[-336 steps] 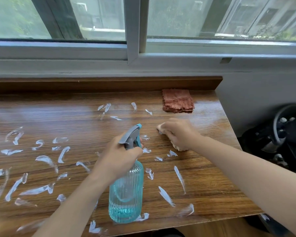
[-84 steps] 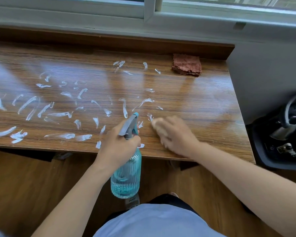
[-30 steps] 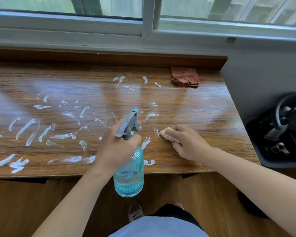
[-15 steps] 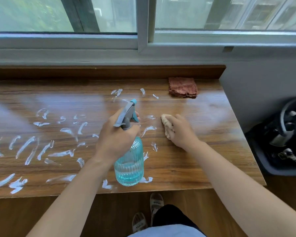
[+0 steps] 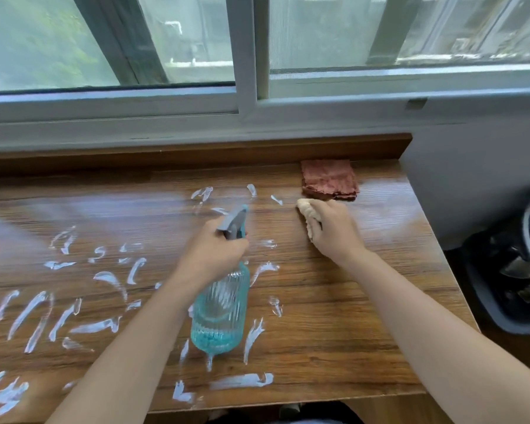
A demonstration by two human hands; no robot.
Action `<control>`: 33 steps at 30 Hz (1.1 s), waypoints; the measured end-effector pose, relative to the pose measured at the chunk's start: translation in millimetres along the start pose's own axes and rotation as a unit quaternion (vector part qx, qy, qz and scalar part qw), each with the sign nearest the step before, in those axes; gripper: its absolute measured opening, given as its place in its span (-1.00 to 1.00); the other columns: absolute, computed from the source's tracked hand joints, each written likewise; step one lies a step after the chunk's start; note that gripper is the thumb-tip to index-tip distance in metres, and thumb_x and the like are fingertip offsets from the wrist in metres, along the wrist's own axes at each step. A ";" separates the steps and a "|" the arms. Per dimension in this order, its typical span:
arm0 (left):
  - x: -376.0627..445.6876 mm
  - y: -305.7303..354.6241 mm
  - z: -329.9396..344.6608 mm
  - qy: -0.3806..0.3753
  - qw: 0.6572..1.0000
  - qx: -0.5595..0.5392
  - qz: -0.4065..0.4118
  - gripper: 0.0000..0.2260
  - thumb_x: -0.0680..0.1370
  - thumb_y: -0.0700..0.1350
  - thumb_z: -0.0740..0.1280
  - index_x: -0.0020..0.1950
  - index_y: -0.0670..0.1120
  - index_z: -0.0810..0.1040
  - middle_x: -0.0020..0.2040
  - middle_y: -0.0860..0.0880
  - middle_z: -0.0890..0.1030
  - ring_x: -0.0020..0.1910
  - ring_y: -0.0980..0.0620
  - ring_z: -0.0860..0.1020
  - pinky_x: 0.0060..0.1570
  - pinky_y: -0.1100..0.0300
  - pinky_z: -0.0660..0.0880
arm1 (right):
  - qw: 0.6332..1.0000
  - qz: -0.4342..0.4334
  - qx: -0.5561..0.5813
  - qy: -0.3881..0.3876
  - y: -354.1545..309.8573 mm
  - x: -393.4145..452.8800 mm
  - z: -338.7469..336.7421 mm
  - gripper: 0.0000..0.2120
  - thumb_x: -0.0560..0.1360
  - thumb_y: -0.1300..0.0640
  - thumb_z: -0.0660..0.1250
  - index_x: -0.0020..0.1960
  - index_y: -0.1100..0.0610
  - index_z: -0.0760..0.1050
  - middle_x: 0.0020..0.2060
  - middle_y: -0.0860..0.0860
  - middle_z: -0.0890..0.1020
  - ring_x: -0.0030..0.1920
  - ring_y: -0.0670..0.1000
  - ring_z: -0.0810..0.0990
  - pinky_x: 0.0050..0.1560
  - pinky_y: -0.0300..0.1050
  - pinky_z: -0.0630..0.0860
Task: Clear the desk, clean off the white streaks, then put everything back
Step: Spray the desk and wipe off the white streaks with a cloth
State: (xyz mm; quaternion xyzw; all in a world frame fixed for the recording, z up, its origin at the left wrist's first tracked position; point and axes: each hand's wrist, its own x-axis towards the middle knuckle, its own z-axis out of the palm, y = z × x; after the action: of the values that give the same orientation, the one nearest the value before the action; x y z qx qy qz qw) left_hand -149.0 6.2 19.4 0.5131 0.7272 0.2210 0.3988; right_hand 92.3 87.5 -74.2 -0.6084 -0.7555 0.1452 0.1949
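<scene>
- The right hand [image 5: 334, 231] presses a pale cloth [image 5: 307, 216] flat on the desk [image 5: 334, 316], fingers curled over it, just in front of the folded reddish rag [image 5: 329, 179] at the back right corner.
- The left hand [image 5: 211, 255] grips the neck of the blue spray bottle [image 5: 219, 313], held above the desk's middle with its grey trigger head pointing away; whether a finger is on the trigger I cannot tell.
- The wood around the right hand, out to the right edge, looks free of marks, so I judge that part wiped.
- White streaks [image 5: 40, 313] cover the left half thickly; more lie at the front edge under the bottle, and a few small ones sit just left of the cloth near the back.
- Apart from the rag, nothing stands on the desk, so the clearing step looks done.
- Cleaning seems well under halfway: most of the left side and the front strip remain.
- Putting things back is not yet begun; the items to return are out of view.
</scene>
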 end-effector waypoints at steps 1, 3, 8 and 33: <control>9.5 0.8 1.7 -0.024 1.000 0.013 -0.014 -0.91 0.45 -0.14 0.36 -0.22 -0.02 0.48 -0.32 -0.05 0.52 -0.33 -0.07 0.46 -0.26 0.12 0.40 | 1.000 0.006 -0.014 -0.002 -1.9 4.2 1.8 -0.71 0.60 0.15 0.28 0.31 0.11 0.54 -0.03 0.11 0.55 0.03 0.17 0.49 -0.03 -0.02 0.43; 24.8 0.9 4.6 -0.061 0.996 0.053 -0.033 -0.91 0.42 -0.14 0.35 -0.24 -0.04 0.45 -0.31 -0.05 0.51 -0.33 -0.06 0.44 -0.26 0.12 0.37 | 0.999 0.015 -0.043 -0.002 -6.2 6.1 5.9 -0.74 0.60 0.14 0.27 0.27 0.10 0.51 -0.09 0.09 0.49 -0.03 0.16 0.46 -0.08 0.01 0.46; 39.8 -3.3 4.2 -0.104 0.992 0.066 -0.023 -0.84 0.42 -0.16 0.36 -0.25 -0.03 0.38 -0.31 -0.02 0.43 -0.30 -0.06 0.40 -0.24 0.08 0.35 | 0.998 0.018 -0.059 -0.005 -6.1 1.5 14.0 -0.69 0.59 0.12 0.26 0.33 0.09 0.42 -0.01 0.10 0.53 -0.03 0.13 0.44 -0.04 0.09 0.52; -3.7 -12.2 -55.8 -0.004 0.996 -0.073 0.055 -0.82 0.51 -0.24 0.31 -0.01 0.02 0.57 -0.50 0.12 0.31 -0.49 0.07 0.25 -0.38 0.06 0.27 | 0.964 -0.210 -0.031 -0.162 -47.9 17.6 14.5 -0.67 0.59 0.22 0.30 0.35 0.08 0.45 0.08 -0.05 0.47 0.07 0.00 0.42 0.05 -0.05 0.50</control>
State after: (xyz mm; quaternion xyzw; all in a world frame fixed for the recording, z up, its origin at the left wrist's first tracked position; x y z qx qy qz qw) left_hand -200.4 3.2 44.5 0.5227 0.6784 0.2925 0.4254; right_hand 40.9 94.5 -63.0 -0.4099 -0.8921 0.1736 0.0771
